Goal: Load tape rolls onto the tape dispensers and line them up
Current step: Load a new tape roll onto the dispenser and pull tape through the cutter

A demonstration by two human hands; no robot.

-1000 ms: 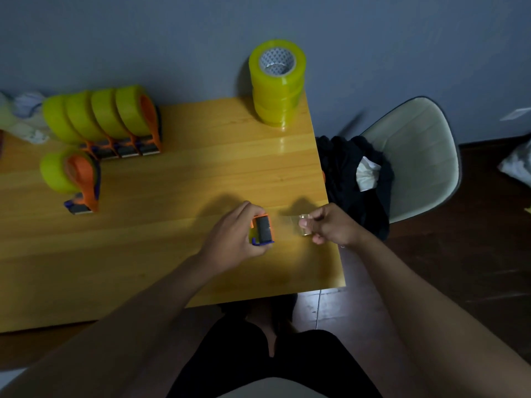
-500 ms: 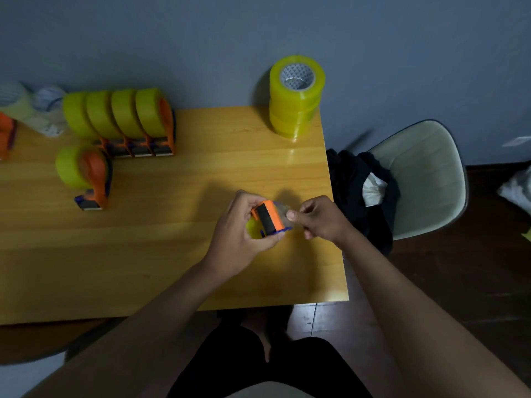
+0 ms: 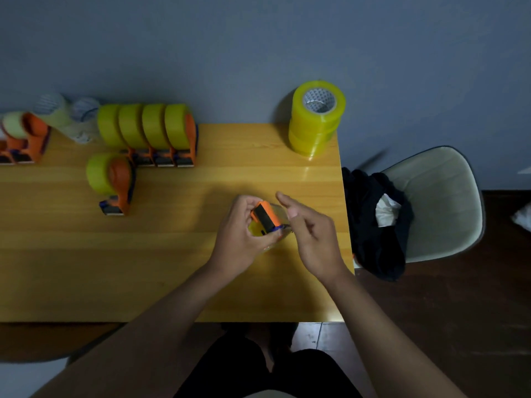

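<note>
My left hand (image 3: 241,237) grips an orange tape dispenser (image 3: 265,215) loaded with a yellow roll, held just above the wooden table (image 3: 172,254). My right hand (image 3: 311,234) is beside the dispenser's front end, index finger stretched out and the other fingers loosely bent; a clear strip of tape shows faintly between the two hands. A stack of yellow tape rolls (image 3: 316,119) stands at the table's far right corner. Several loaded dispensers (image 3: 152,133) stand in a row at the back. One more loaded dispenser (image 3: 113,179) sits in front of that row.
More orange dispensers (image 3: 26,139) and pale rolls (image 3: 60,113) sit at the far left. A cream chair (image 3: 439,202) with dark clothing (image 3: 373,225) stands right of the table. A grey wall runs behind the table.
My right hand has let go of the pinched tape end and opened, its index finger now stretched out beside the dispenser. My left hand tilted the dispenser. The camera view shifted down and left.
</note>
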